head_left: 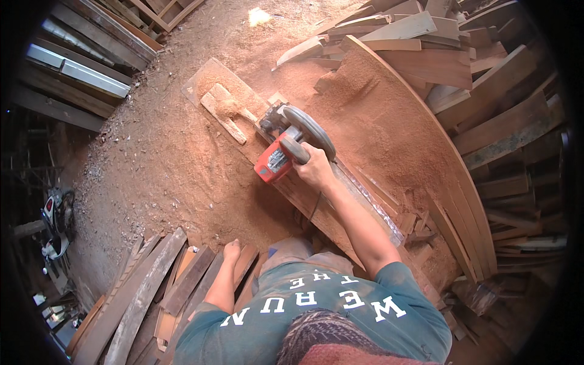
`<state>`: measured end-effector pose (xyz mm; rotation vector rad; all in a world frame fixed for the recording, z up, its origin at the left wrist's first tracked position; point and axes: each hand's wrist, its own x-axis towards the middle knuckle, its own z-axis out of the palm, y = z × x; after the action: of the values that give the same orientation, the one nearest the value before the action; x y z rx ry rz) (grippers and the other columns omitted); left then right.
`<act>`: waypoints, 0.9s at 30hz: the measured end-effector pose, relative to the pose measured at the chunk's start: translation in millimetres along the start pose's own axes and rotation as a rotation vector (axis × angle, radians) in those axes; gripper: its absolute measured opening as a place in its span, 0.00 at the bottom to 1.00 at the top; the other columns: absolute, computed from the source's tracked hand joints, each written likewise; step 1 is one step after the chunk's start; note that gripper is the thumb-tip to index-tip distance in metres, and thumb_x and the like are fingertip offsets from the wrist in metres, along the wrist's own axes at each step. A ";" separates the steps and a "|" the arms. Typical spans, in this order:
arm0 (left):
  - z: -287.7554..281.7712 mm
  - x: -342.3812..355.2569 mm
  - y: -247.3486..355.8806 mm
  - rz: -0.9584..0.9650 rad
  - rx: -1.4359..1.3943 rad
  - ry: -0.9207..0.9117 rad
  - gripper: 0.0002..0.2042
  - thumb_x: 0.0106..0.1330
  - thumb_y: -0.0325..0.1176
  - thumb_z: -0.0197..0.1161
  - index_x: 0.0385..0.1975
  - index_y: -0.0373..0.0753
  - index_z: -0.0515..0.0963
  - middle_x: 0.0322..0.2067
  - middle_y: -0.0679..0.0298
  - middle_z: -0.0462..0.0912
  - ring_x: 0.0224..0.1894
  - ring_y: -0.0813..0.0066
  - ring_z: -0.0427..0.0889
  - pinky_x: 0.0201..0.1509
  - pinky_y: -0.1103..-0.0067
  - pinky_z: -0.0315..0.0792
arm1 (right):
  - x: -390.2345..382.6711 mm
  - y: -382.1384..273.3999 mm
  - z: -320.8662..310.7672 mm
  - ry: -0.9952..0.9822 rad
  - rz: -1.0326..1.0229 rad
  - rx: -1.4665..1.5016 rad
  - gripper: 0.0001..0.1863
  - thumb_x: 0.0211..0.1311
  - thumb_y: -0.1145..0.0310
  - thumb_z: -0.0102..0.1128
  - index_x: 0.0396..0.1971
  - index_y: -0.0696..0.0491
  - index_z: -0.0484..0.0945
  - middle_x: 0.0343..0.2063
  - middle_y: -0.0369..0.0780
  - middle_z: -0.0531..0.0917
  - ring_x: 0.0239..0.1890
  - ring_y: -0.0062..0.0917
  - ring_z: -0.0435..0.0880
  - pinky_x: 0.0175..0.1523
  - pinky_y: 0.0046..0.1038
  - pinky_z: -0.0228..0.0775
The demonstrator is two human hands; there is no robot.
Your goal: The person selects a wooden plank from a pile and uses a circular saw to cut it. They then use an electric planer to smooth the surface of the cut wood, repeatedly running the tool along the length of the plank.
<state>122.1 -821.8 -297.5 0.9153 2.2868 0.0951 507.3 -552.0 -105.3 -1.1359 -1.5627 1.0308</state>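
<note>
At seven o'clock the left hand (232,250) sits near planks (187,281), fingers curled; I cannot tell whether it grips anything. At eleven a dusty wood piece (220,114) lies on the board (331,216). At twelve the red circular saw (291,135) has its handle wrapped by the right hand (316,166); a binding blade could kick it loose.

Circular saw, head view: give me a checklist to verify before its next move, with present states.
1. Right hand gripping the circular saw by its handle: ok.
2. Left hand apart from the saw: ok, low by the stacked planks.
3. Board free of sawdust: not ok, its far end is coated.
4. Forked wooden piece clear of the saw: cannot tell, its near end may touch.
5. Blade stopped: cannot tell, hidden.
</note>
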 end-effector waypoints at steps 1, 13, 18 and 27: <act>1.2 -4.5 -3.1 -0.014 -0.024 -0.004 0.26 0.79 0.50 0.53 0.55 0.32 0.85 0.54 0.41 0.87 0.62 0.44 0.84 0.68 0.62 0.73 | 0.2 0.2 0.2 0.002 0.001 0.004 0.10 0.59 0.74 0.67 0.41 0.57 0.84 0.33 0.58 0.87 0.41 0.52 0.90 0.46 0.40 0.80; 27.2 -19.3 15.5 0.070 -0.283 -0.037 0.22 0.77 0.42 0.62 0.59 0.30 0.84 0.58 0.46 0.87 0.64 0.54 0.85 0.68 0.68 0.74 | 8.7 11.1 3.3 -0.014 0.004 0.012 0.12 0.61 0.74 0.69 0.44 0.57 0.83 0.33 0.50 0.89 0.38 0.33 0.88 0.50 0.37 0.79; 33.3 -29.2 16.6 0.061 -0.263 -0.040 0.22 0.75 0.41 0.63 0.60 0.29 0.83 0.59 0.45 0.86 0.65 0.53 0.84 0.70 0.68 0.74 | 12.5 14.1 4.0 -0.020 -0.001 0.003 0.12 0.60 0.74 0.68 0.45 0.57 0.83 0.33 0.49 0.89 0.39 0.33 0.88 0.50 0.37 0.79; 53.4 -35.3 -31.2 -0.020 -0.207 -0.018 0.21 0.72 0.38 0.66 0.58 0.29 0.85 0.57 0.44 0.88 0.63 0.54 0.84 0.68 0.67 0.74 | 21.1 17.2 8.6 0.001 -0.025 0.037 0.12 0.58 0.73 0.66 0.42 0.58 0.84 0.35 0.55 0.88 0.43 0.46 0.90 0.51 0.40 0.79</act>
<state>155.0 -876.8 -328.7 0.7824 2.2200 0.3071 499.1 -528.6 -119.6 -1.0891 -1.5473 1.0383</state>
